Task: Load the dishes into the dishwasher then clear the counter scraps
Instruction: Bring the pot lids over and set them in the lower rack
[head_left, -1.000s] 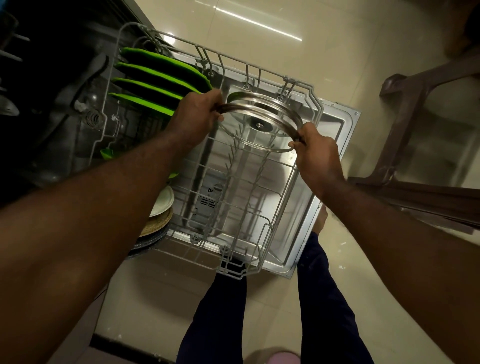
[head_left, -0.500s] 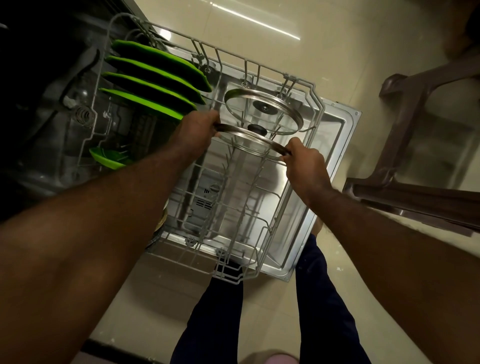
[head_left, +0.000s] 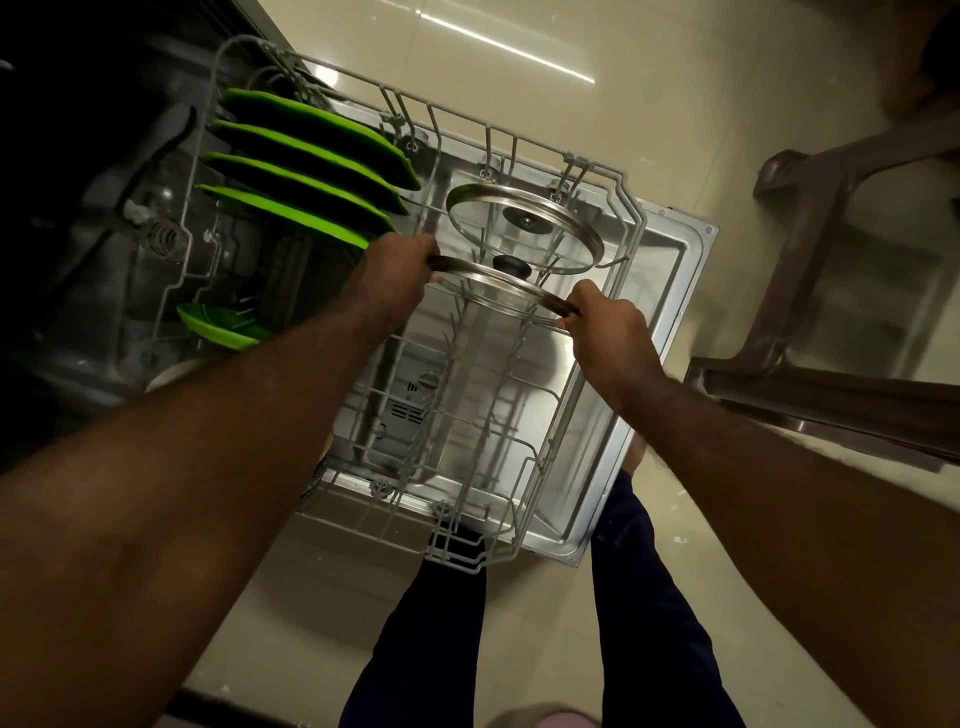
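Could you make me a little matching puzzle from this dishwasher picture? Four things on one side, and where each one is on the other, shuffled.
Things
1. row of bright green plates
2. nearer steel-rimmed glass lid
3. farther steel-rimmed glass lid
4. brown plastic chair

Places
A. on the floor, right of the open door
B. gripped at its rim by the left hand and right hand
C. on edge at the grey wire rack's left end
D. propped in the rack's far right corner, untouched

Pairs: 1-C, 2-B, 3-D, 4-A

Rack (head_left: 462, 545): one. Green plates (head_left: 311, 171) upright, rack's left end: four. Green dish (head_left: 223, 325), rack's left edge: one. Lids (head_left: 524, 223), rack's right half: two.
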